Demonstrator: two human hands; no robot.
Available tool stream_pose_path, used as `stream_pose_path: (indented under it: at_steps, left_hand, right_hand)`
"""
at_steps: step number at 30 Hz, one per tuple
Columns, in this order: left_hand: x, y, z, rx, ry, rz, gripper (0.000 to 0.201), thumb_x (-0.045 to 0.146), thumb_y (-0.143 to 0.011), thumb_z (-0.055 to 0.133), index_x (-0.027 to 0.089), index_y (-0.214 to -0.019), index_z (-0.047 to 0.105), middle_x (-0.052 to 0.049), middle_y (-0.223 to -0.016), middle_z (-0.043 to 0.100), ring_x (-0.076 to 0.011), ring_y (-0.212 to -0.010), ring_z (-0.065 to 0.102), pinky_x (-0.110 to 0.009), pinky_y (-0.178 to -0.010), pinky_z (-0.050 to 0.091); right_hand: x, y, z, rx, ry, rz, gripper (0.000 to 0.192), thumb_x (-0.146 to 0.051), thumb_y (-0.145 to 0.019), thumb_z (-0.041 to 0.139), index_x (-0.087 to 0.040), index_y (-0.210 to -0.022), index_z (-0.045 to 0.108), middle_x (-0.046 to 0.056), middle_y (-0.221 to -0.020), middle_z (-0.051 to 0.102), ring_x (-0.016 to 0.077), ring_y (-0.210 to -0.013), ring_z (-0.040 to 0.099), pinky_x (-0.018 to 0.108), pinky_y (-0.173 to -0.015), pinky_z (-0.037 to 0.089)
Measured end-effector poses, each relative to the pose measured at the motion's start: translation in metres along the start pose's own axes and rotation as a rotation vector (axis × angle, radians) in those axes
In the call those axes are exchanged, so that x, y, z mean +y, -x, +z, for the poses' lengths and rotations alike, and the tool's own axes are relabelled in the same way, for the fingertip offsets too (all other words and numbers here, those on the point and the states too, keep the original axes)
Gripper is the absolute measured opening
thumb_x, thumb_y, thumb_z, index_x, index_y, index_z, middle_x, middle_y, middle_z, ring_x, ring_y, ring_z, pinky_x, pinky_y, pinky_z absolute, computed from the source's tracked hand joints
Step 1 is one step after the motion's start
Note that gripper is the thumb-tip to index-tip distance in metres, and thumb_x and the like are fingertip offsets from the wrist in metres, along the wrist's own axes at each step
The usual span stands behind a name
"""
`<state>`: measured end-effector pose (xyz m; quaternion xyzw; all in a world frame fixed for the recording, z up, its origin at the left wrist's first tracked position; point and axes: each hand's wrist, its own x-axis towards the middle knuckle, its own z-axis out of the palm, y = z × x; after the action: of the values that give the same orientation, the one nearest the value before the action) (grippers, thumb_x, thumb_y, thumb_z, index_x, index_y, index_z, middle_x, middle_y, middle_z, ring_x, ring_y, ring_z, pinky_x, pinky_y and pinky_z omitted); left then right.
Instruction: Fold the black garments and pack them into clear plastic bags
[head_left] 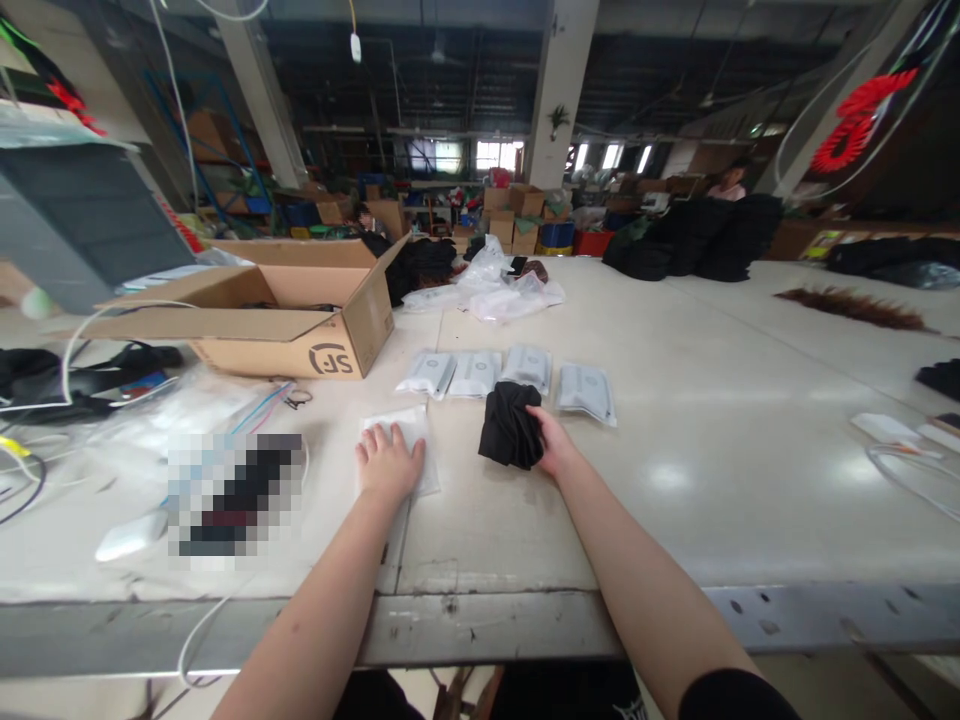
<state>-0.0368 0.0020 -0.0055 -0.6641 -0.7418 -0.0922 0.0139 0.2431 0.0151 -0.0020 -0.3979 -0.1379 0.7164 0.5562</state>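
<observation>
Right hand (553, 442) grips black cloth (511, 426) (left hand (388, 463) flat on clear bag (411, 425))

Left hand (388, 462) is flat on a clear plastic bag (405, 440) on the table (675, 480), right hand (553, 440) gripping a bunched black cloth (511, 425) just beside it. Four packed bags (510, 376) sit in a row behind, open cardboard box (285, 310) off to the left.
</observation>
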Motion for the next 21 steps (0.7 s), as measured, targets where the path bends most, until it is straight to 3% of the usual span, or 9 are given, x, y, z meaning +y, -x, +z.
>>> stream_pose_path:
  at_steps: [7,15,18,21]
  left_hand:
    - [0.007,-0.001,-0.013,0.139,0.085,0.117,0.044,0.040,-0.095,0.038,0.017,-0.123,0.063,-0.018,-0.127,0.060,-0.0342,-0.121,0.052,-0.049,-0.101,0.039]
    - [0.007,0.005,0.001,0.039,0.074,0.224,0.046,0.038,-0.095,0.043,0.015,-0.132,0.058,-0.020,-0.144,0.050,-0.0340,-0.138,0.038,-0.054,-0.111,0.029]
    - [0.008,0.004,-0.009,0.074,0.253,0.239,0.039,0.033,-0.095,0.042,0.015,-0.122,0.064,-0.018,-0.134,0.059,-0.0317,-0.128,0.050,-0.051,-0.110,0.034]
    - [0.019,0.011,-0.020,0.085,0.620,0.331,0.039,0.037,-0.096,0.043,0.015,-0.121,0.065,-0.016,-0.124,0.065,-0.0283,-0.120,0.057,-0.044,-0.108,0.040]
  right_hand:
    - [0.004,-0.007,-0.003,-0.046,0.017,-0.153,0.025,-0.028,-0.091,0.060,-0.019,-0.112,0.069,0.008,-0.110,0.076,0.0218,-0.106,0.072,0.041,-0.103,0.053]
    - [0.008,-0.003,-0.001,0.004,0.011,-0.220,0.023,-0.027,-0.087,0.067,-0.020,-0.109,0.069,0.009,-0.107,0.077,0.0237,-0.104,0.072,0.043,-0.098,0.055]
    - [0.013,-0.001,0.003,0.045,0.049,-0.348,0.021,-0.024,-0.083,0.073,-0.022,-0.103,0.070,0.007,-0.106,0.077,0.0233,-0.105,0.072,0.042,-0.100,0.055]
    - [0.022,0.006,0.014,0.035,0.067,-0.452,0.026,-0.026,-0.079,0.077,-0.024,-0.103,0.069,0.005,-0.108,0.076,0.0226,-0.107,0.070,0.040,-0.100,0.054]
